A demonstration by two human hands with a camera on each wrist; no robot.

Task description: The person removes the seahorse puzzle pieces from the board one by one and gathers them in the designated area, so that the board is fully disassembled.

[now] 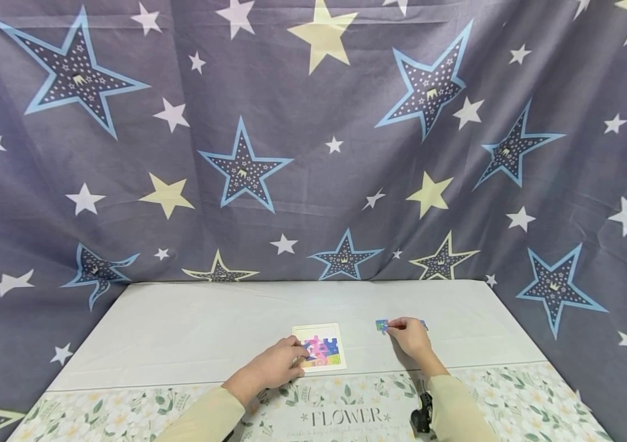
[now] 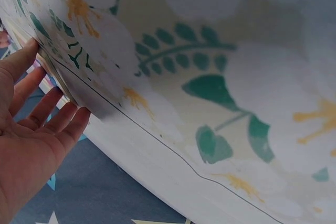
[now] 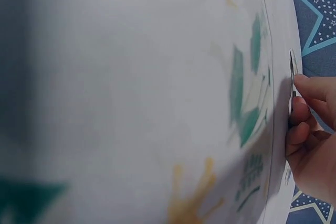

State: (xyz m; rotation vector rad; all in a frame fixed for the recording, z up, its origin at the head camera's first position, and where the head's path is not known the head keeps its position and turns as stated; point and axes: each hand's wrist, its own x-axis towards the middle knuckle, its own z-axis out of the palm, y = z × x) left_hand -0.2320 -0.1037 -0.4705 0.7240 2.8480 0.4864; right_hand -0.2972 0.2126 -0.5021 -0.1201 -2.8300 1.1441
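Observation:
A square jigsaw puzzle with a cream frame [image 1: 342, 344] lies on the table, with pink, blue and yellow pieces [image 1: 321, 350] fitted in its lower part. My left hand [image 1: 277, 363] rests at the frame's left side, fingers extended over its edge; in the left wrist view the fingertips [image 2: 83, 113] lie along the border. To the right, my right hand [image 1: 411, 337] pinches a blue and green puzzle piece [image 1: 381, 325] between thumb and fingers. The right wrist view shows this piece [image 3: 292, 72] edge-on, close over the tabletop. Another blue piece [image 1: 424, 324] lies partly hidden behind the right hand.
The white tabletop [image 1: 208, 325] carries a floral strip with the word FLOWER [image 1: 346, 417] along its near side. A grey curtain with stars [image 1: 291, 153] hangs behind the table and along its sides. A black wrist device [image 1: 423, 417] sits at the right sleeve.

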